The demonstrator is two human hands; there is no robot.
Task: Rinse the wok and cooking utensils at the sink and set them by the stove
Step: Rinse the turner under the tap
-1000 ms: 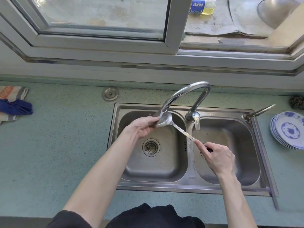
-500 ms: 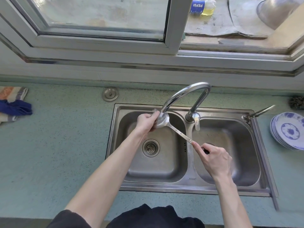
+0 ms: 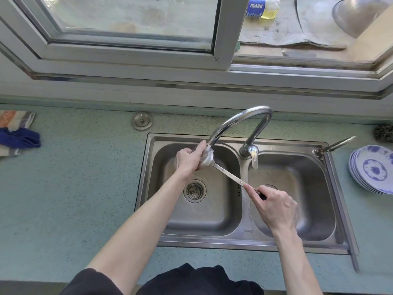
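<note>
1. Over the left basin of the sink [image 3: 244,241], a ladle [image 3: 225,172] is held slantwise under the spout of the tap [image 3: 244,118].
2. Its bowl sits right at the spout's mouth, where water runs white over it; most of the bowl is hidden behind the left hand [image 3: 190,159].
3. That hand curls round the bowl, fingers on the far side and out of sight.
4. The metal shaft slants down to the right, across the divider between the basins.
5. The right hand [image 3: 276,206] grips the dark handle end over the right basin; only a short bit of that handle shows past the knuckles.
6. The drain [image 3: 194,190] of the left basin lies bare below the left wrist; the right basin's drain is mostly covered by the right hand.
7. On the counter [image 3: 85,188] at the right, a stack of blue-patterned plates [image 3: 374,169] is cut off by the frame edge.
8. A dark scrubber [image 3: 383,134] behind them is also cut off and hard to make out.
9. At the far left lie cloths [image 3: 17,135], partly out of frame.
10. Past the window [image 3: 131,26], a bottle [image 3: 262,8] lies on its side on the ledge, its top cropped.
11. A dark sleeve shows at the bottom edge.
</note>
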